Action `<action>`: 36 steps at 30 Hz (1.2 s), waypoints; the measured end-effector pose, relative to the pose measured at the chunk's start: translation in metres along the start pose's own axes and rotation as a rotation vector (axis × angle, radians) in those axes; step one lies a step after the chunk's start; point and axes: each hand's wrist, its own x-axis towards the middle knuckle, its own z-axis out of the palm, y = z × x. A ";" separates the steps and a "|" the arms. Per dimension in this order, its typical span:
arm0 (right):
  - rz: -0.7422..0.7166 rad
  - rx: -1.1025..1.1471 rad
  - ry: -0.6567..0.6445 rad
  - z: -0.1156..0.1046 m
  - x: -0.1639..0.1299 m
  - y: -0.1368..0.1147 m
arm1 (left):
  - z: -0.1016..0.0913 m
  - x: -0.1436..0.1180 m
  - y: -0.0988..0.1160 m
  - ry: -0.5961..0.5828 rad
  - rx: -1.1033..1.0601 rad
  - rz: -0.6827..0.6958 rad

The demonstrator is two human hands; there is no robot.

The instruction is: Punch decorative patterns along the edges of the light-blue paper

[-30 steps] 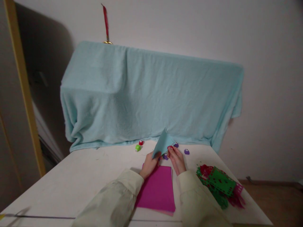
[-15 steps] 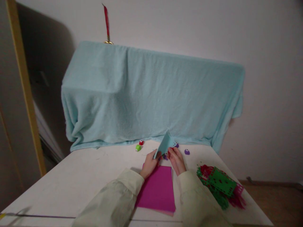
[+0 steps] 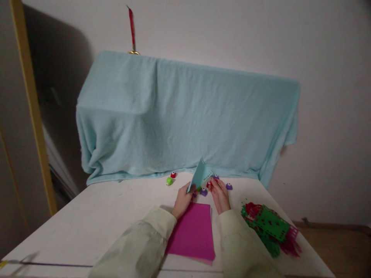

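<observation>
Unmarked blue paper (image 3: 200, 175) in left hand (image 3: 182, 200)

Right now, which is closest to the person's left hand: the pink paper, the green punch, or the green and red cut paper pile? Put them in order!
From the left hand:
1. Pink paper, right beside and under the wrist.
2. Green punch, a little beyond, toward the blue cloth.
3. Cut paper pile, far off by the right table edge.

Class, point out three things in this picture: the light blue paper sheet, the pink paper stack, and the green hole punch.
light blue paper sheet (image 3: 199, 174), head view, middle of the raised sheet.
pink paper stack (image 3: 193, 231), head view, centre of the top sheet.
green hole punch (image 3: 169, 181), head view, its rounded body.
</observation>
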 end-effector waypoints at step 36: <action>0.108 -0.224 -0.206 0.012 -0.007 0.004 | 0.002 -0.001 0.015 0.128 0.023 0.004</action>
